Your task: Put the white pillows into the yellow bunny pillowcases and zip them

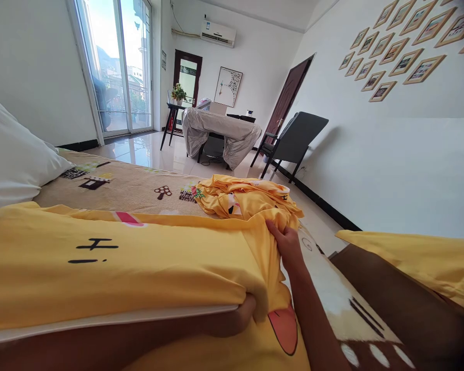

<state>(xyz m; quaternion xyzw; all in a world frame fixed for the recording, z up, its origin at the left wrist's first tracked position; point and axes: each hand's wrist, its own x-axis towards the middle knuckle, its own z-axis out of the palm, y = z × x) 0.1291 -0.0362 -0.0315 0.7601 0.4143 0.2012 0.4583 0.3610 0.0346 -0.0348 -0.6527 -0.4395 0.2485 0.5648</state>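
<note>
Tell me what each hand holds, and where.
The right hand grips the yellow, black-lettered cloth at its bunched right end. The left hand is partly covered; its hold cannot be told.

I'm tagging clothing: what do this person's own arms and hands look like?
The right hand is gloveless, and the right forearm shows no sleeve, watch or bracelet. The left forearm, in shadow, also looks sleeveless; the left hand is partly hidden, with no glove showing.
</note>
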